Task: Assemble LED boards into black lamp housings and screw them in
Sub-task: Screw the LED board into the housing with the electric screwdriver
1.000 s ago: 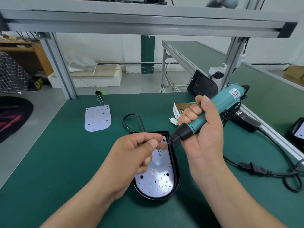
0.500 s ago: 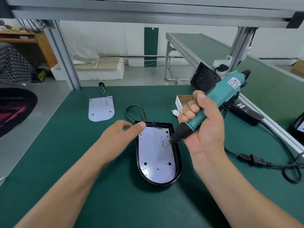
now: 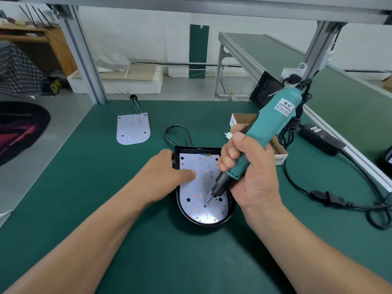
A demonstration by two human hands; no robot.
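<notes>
Right fingers (image 3: pixel 229 150) round screwdriver (image 3: pixel 273 124); left fingers (image 3: pixel 187 173) flat on board (image 3: pixel 204 166); behind, box (image 3: pixel 281 156), perhaps screws.

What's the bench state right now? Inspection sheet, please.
surface: green mat covering the bench.
job's things: LED board seated in black lamp housing; electric screwdriver bit down on the board's near end; spare LED board lies far left.
clutter: cardboard box, open, behind the screwdriver; black panel leaning at the far edge.
grips: left hand thumb presses the board, fingers at the housing's left rim; right hand grips the screwdriver.
cables: housing lead loops behind the housing; power adapter and black cord trail on the right.
surroundings: aluminium frame post, second green bench, wooden desk far left.
</notes>
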